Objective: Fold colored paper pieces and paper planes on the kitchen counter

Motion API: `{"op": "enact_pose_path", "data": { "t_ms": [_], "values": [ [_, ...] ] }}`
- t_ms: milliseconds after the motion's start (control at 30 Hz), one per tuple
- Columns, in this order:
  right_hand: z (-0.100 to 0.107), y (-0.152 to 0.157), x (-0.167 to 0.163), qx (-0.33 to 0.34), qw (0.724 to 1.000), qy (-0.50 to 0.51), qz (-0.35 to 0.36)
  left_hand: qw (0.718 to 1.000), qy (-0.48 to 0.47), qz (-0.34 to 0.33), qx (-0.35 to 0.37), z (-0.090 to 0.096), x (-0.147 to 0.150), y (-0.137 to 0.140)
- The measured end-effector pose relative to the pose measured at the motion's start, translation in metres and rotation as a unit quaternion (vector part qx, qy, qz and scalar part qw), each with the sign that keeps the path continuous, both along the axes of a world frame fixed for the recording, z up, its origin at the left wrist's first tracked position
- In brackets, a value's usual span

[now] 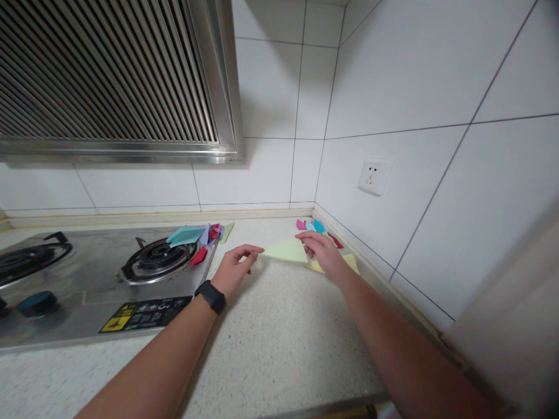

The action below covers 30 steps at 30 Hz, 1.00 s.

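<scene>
A pale green sheet of paper (285, 252) is stretched between my two hands, above the speckled counter. My left hand (234, 269), with a black watch on its wrist, pinches the sheet's left corner between thumb and fingers. At the sheet's right end, my right hand (322, 254) has its fingers closed on the paper, partly hiding that end. Beneath and beside my right hand lies a yellow sheet of paper (351, 263). Small folded paper pieces, among them a blue one (318, 226) and a pink one (301, 224), lie behind that hand near the corner.
To the left is a steel gas stove (100, 273). Coloured papers, including a teal sheet (187, 235) and a red piece (198, 256), rest on its right burner and edge. A range hood (231, 105) overhangs it. Tiled walls meet at the back, with a socket (374, 177) at right.
</scene>
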State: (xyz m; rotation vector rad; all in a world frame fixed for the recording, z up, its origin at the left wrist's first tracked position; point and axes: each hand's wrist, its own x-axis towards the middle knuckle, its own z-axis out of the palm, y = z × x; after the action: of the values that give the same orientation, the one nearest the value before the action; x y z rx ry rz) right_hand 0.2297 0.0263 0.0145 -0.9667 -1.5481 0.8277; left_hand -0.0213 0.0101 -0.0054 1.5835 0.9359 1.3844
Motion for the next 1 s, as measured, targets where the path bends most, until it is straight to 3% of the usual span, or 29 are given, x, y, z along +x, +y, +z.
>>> {"op": "enact_pose_path", "data": {
  "t_ms": [200,400,533,733,1000],
  "values": [
    [0.017,-0.013,0.007,0.078,0.977,-0.196,0.012,0.994,0.069,0.011,0.089,0.01,0.009,-0.015],
    [0.04,-0.025,0.021,0.131,0.93,-0.334,0.074,0.965,0.177,-0.05,0.189,0.021,0.023,-0.037],
    [0.048,-0.024,0.041,0.155,0.917,-0.367,0.021,0.965,0.168,-0.03,0.201,0.024,0.025,-0.04],
    [0.053,-0.019,0.082,0.125,0.888,-0.428,-0.111,0.955,0.202,0.018,0.216,0.02,0.014,-0.029],
    [0.037,-0.011,0.097,0.038,0.851,-0.508,-0.126,0.938,0.268,-0.042,0.214,0.008,0.015,-0.022]
  ]
}}
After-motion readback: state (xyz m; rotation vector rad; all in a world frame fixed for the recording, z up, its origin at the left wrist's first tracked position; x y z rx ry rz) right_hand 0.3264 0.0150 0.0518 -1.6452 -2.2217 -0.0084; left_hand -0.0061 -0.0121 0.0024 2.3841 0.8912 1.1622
